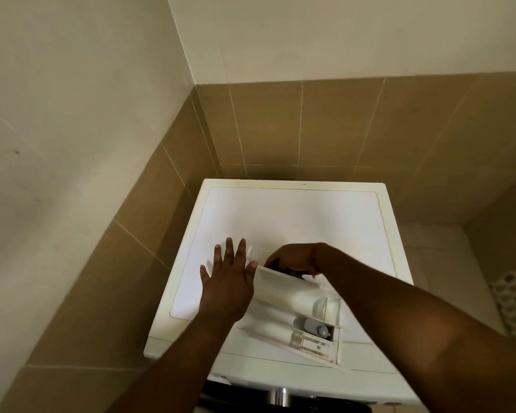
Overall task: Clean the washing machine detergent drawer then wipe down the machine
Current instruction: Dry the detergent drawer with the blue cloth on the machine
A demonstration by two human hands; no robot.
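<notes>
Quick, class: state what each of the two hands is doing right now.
Left hand: open, fingers spread, beside the detergent drawer.
Right hand: fingers curled over the drawer's far end, gripping it.

Hands (227, 281) steady drawer (292, 299) atop machine (280, 213).

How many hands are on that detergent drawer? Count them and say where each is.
2. The left hand, fingers spread, rests against the left side of the detergent drawer on the washing machine. The right hand grips its far end; those fingers are partly hidden.
</notes>
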